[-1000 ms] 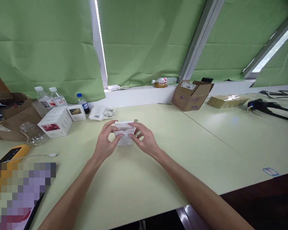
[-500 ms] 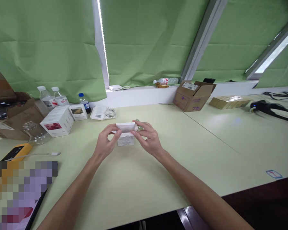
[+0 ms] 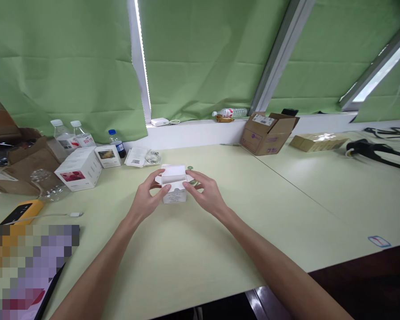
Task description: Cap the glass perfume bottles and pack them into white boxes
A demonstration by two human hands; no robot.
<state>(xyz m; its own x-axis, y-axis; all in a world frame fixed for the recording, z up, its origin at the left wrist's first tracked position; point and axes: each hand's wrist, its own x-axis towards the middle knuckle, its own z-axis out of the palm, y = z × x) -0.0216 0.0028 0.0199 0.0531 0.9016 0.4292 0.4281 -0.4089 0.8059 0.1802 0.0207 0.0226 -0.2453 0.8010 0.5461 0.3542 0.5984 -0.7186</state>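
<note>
A small white carton (image 3: 174, 196) stands on the table with grey print on its front. Its back lid flap (image 3: 174, 170) is tipped up, and its top is open, showing a pale inside. Thumb and fingers of my left hand (image 3: 147, 195) pinch the carton at its left side, near a small side flap. On the opposite side my right hand (image 3: 206, 192) grips it the same way, thumb at the front top edge. Small green round items (image 3: 190, 168) lie just behind my right fingers, partly covered by them.
Left of my hands stand white boxes (image 3: 78, 171), a dark-drink bottle (image 3: 117, 144), a clear plastic container (image 3: 51, 186) and a yellow device (image 3: 23, 212) with a cable. A cardboard box (image 3: 265, 135) and a yellowish packet (image 3: 318, 142) sit back right, beside a black object (image 3: 366, 149).
The carton's top has opened: the lid flap now leans back and the side flaps spread, showing the inside. My fingers have shifted slightly along its top edges.
</note>
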